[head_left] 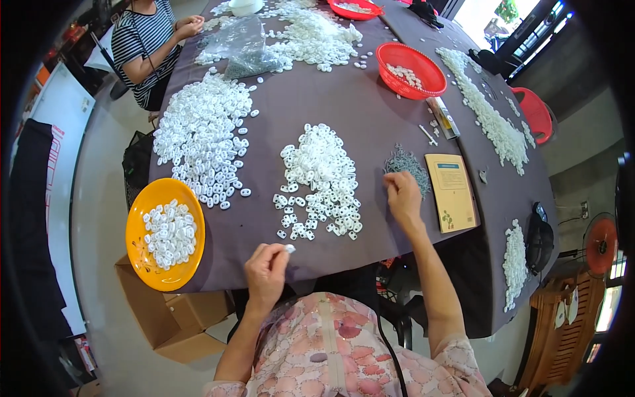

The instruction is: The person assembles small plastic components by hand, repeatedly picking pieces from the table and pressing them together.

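Between the thumb and fingertips of my left hand is a small white plastic piece, held just above the table's near edge. Ahead of it spreads a heap of white two-hole plastic pieces, like cord-lock parts. My right hand is at the near edge of a pile of tiny grey pieces, possibly small springs. Its fingers are pinched together, and whatever they grip is hidden. A larger heap of white oval pieces lies to the left. An orange plate at the near left corner bears more white pieces.
A tan booklet lies right of the grey pile. Beyond it are a long box and a red basket. A clear bag stands far left, near a person in stripes. A cardboard box sits below the table.
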Demonstrator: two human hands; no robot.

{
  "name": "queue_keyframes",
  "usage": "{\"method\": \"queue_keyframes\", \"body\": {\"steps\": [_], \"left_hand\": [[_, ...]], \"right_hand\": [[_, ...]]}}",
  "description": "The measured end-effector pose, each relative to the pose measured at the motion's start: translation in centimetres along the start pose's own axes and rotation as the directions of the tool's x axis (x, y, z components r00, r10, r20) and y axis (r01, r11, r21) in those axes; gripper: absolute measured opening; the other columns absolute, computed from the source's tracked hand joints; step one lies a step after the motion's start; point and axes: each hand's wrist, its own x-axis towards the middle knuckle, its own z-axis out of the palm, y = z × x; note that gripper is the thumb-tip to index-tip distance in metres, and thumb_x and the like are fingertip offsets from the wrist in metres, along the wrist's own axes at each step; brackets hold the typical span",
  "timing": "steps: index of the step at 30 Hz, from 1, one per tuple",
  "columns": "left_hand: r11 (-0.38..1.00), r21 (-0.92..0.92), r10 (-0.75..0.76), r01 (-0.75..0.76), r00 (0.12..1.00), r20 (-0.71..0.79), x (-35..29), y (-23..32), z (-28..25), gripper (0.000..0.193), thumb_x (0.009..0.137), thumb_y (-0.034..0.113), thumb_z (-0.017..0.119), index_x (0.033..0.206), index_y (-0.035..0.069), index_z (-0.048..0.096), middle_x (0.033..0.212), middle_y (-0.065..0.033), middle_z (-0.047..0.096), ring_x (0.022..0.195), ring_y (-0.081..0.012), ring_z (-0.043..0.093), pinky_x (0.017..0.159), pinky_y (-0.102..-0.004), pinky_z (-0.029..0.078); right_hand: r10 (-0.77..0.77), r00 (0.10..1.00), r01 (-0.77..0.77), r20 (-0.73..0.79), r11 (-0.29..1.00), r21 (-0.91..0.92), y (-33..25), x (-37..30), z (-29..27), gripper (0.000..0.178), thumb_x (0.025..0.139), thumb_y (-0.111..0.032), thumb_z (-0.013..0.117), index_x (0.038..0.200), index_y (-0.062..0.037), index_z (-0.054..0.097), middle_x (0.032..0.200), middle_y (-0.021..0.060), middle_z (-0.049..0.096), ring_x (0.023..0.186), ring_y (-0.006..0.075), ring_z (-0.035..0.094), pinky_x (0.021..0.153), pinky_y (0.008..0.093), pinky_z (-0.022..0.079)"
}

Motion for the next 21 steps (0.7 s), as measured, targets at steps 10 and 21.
{"method": "queue_keyframes", "body": {"steps": [10, 21], "left_hand": [[0.981, 0.162, -0.017, 0.105, 0.883, -0.47, 2.4, -2.8, -11.5, 0.012, 0.086, 0.009, 0.058, 0.087, -0.004, 0.058, 0.074, -0.0038, 0.057, 0.067, -0.01, 0.049, 0.062, -0.0251, 0.042], [0.888, 0.352, -0.086, 0.295, 0.859, -0.504, 3.4, -5.9, -14.7, 0.017, 0.082, 0.017, 0.063, 0.08, 0.0, 0.063, 0.062, -0.0064, 0.057, 0.056, -0.014, 0.051, 0.056, -0.0284, 0.042]], "right_hand": [[0.055, 0.992, -0.019, 0.114, 0.954, -0.301, 1.6, 3.2, 1.9, 0.008, 0.075, -0.014, 0.064, 0.081, -0.0085, 0.068, 0.083, 0.0107, 0.06, 0.082, 0.0305, 0.058, 0.073, 0.0412, 0.046], [-0.025, 0.997, 0.035, 0.067, 0.987, -0.157, -1.3, 1.0, 1.1, 0.013, 0.083, -0.017, 0.06, 0.076, -0.0054, 0.057, 0.074, 0.0098, 0.058, 0.073, 0.0294, 0.057, 0.062, 0.0399, 0.043]]}}
